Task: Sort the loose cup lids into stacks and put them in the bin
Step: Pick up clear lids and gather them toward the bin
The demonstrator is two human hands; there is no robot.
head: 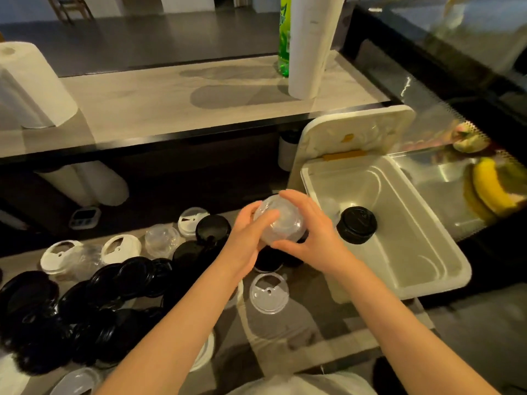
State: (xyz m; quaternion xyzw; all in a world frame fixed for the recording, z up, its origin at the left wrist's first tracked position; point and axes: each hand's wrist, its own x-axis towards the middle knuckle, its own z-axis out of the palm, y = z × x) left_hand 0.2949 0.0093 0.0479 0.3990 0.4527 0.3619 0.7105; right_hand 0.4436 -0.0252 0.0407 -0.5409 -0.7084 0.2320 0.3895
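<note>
Head view: left hand (247, 235) and right hand (309, 233) both grip clear domed plastic lid stack (278, 220), beside white rectangular plastic bin (399, 289).

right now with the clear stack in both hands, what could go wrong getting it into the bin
1. The clear lid stack is held between the left hand and right hand; the nested lids might slide apart and spill.
2. The black stack stands in the bin near the hands; setting the clear one down could topple it.
3. Loose black lids crowd the table beside the left forearm; a swinging arm may scatter them.
</note>
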